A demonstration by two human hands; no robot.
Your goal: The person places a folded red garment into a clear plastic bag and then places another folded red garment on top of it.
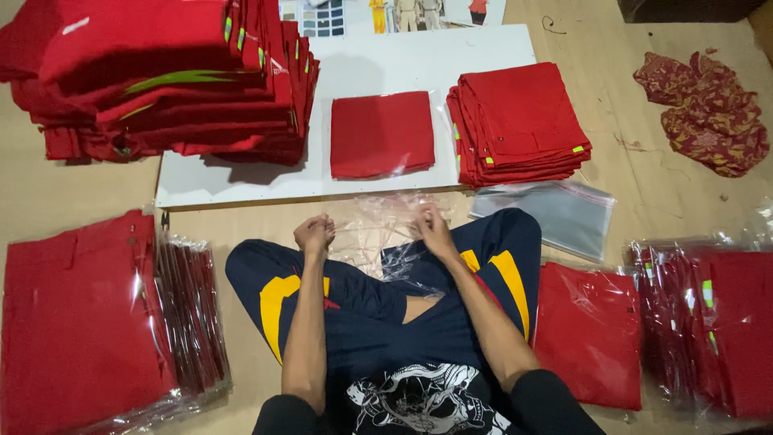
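Observation:
My left hand (315, 234) and my right hand (433, 228) both pinch the near edge of a clear plastic bag (378, 229) that lies on the floor in front of my crossed legs. Just beyond the bag, a folded red garment (382, 133) lies flat on a white board (419, 60). My legs wear dark blue trousers with yellow patches.
A tall pile of folded red garments (169, 72) stands at the far left and a smaller stack (519, 121) at the right of the board. Bagged red garments lie at my left (88, 322) and right (708, 322). Empty clear bags (555, 213) and a patterned red cloth (708, 113) lie to the right.

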